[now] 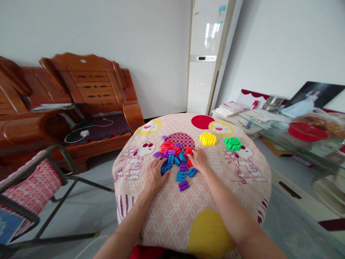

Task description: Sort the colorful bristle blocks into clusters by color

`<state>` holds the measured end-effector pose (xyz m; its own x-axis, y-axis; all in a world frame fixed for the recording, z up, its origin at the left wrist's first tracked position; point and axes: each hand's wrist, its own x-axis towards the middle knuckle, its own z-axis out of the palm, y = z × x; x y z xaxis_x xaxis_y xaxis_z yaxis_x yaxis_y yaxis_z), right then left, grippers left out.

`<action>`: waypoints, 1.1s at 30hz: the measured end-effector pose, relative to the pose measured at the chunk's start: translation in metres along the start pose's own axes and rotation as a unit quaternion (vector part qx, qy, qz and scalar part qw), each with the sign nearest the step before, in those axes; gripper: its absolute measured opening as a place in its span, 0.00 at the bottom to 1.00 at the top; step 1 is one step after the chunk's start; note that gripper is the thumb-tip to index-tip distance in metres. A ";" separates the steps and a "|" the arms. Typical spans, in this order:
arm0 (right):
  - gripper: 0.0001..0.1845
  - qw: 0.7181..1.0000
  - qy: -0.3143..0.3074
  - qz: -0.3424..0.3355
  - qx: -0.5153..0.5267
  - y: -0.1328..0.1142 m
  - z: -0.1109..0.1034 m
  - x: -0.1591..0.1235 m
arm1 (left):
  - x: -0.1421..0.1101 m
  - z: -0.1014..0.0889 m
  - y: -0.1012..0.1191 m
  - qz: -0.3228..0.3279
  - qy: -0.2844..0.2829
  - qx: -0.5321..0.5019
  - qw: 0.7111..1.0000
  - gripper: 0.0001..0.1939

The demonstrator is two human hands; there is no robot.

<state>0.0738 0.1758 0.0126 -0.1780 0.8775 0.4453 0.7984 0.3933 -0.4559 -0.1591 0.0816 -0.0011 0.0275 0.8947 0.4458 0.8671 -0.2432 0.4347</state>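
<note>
A mixed heap of small red, blue and purple plastic pieces lies in the middle of a round table with a cartoon-print cloth. My left hand rests flat on the cloth with fingers stretched out, its tips touching blue pieces at the heap's left edge. My right hand lies on the heap's right side, fingers curled over red pieces; whether it grips any is hidden. Further back sit a sorted cluster of yellow pieces and a cluster of green pieces.
A wooden sofa stands at the left, a folding chair at the near left. A tall white air conditioner stands behind the table. A glass table with a red bowl, papers and a framed picture is at the right.
</note>
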 end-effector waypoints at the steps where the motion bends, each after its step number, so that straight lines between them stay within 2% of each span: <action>1: 0.08 1.000 -0.009 0.000 0.001 -0.001 0.003 0.001 | 0.000 0.000 0.000 0.001 0.001 -0.003 1.000 0.25; 5: 0.04 0.995 -0.015 0.028 0.093 -0.002 0.006 -0.002 | 0.000 0.002 -0.002 0.000 0.002 -0.012 1.000 0.25; 8: 0.04 0.980 -0.008 0.046 0.193 0.000 -0.001 -0.004 | -0.001 0.001 -0.002 -0.004 0.005 -0.015 1.000 0.25; 10: 0.06 0.966 -0.002 0.053 0.251 0.003 -0.010 -0.005 | -0.001 -0.003 0.002 -0.005 0.027 -0.012 1.000 0.25; 14: 0.10 0.943 -0.018 0.085 0.320 0.012 -0.032 -0.003 | 0.015 -0.019 0.028 0.021 0.079 -0.076 0.994 0.22; 16: 0.11 0.935 -0.042 0.094 0.338 0.016 -0.043 -0.002 | 0.033 -0.021 0.050 0.025 0.053 -0.160 0.985 0.20; 18: 0.12 0.933 -0.063 0.082 0.345 0.020 -0.053 -0.004 | 0.054 -0.016 0.073 0.022 0.014 -0.234 0.972 0.21; 20: 0.12 0.941 -0.075 0.059 0.326 0.021 -0.061 -0.009 | 0.073 -0.003 0.093 0.045 -0.027 -0.256 0.965 0.22; 23: 0.09 0.956 -0.078 0.054 0.277 0.022 -0.071 -0.020 | 0.087 0.021 0.114 0.079 -0.092 -0.252 0.960 0.12; 25: 0.08 0.959 -0.068 0.075 0.263 0.025 -0.077 -0.028 | 0.086 0.034 0.120 0.086 -0.097 -0.254 0.958 0.07; 28: 0.07 0.956 -0.048 0.123 0.262 0.030 -0.085 -0.039 | 0.077 0.044 0.121 0.099 -0.084 -0.273 0.953 0.07; 33: 0.07 0.945 -0.100 0.148 0.275 0.043 -0.085 -0.049 | 0.079 0.047 0.115 0.096 -0.093 -0.335 0.933 0.09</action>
<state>0.1655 0.1263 0.0368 -0.1424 0.9841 0.1060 0.4212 0.1572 -0.8933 -0.0344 0.1416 0.0472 0.2900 0.8449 0.4494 0.3341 -0.5295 0.7798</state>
